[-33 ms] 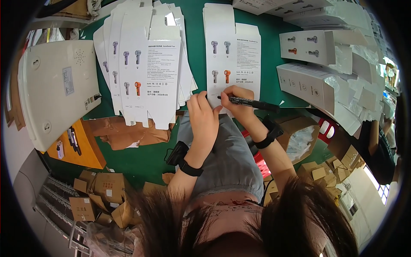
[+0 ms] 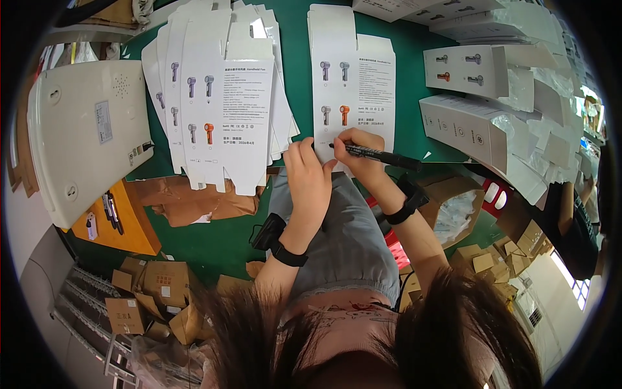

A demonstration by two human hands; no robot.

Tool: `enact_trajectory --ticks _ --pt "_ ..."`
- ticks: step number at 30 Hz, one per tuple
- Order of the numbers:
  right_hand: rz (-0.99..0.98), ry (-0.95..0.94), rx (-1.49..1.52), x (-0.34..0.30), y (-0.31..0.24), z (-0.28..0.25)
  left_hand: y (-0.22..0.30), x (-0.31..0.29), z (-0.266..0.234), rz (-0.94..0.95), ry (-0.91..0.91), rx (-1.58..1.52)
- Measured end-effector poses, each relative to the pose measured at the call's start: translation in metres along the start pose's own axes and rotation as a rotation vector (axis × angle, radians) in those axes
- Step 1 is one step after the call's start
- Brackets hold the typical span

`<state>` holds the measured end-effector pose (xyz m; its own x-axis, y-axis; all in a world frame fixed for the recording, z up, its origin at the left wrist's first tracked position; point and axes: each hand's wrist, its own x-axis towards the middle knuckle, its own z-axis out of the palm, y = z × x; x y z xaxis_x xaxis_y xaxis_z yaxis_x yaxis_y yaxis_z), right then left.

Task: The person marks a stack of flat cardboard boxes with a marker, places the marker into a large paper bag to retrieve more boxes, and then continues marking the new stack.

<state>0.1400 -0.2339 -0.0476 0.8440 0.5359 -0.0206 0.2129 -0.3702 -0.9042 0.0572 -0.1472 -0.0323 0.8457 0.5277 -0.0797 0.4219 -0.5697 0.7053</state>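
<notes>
Your right hand (image 2: 361,150) has its fingers clamped on the black marker (image 2: 383,155) over the flat white carton (image 2: 334,91) on the worktop (image 2: 409,84); whether your left hand (image 2: 308,176) grips, I cannot tell. The card looks light, creasable: steady its edges.

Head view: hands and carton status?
Right hand gripping black marker, tip at flat white carton. Left hand at its lower left edge. Carton stack left, not blocking.

Front carton (image 2: 335,94) is white, fan pictures (image 2: 345,115) purple, grey, orange, fine text (image 2: 376,84) black. Marker (image 2: 398,159) is black, pale lettering (image 2: 366,153). Tabletop (image 2: 295,48) green. Left carton stack (image 2: 243,165) white, similar prints (image 2: 208,134). Device casing (image 2: 78,149) cream, label (image 2: 103,123) grey. Wristbands (image 2: 288,256) black, trousers (image 2: 343,220) grey, top (image 2: 369,330) pink. Boxes (image 2: 165,282) brown.
</notes>
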Motion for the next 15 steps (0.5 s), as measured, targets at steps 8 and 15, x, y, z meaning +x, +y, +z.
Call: enact_trajectory --ticks 8,15 --pt "-0.027 0.037 -0.030 -0.0004 0.0040 0.0052 -0.0007 0.0002 0.0005 0.004 0.007 0.009" --pt "0.075 0.126 0.127 -0.0044 0.0047 0.0006 0.0069 -0.0022 -0.0020 -0.009 0.007 -0.021"
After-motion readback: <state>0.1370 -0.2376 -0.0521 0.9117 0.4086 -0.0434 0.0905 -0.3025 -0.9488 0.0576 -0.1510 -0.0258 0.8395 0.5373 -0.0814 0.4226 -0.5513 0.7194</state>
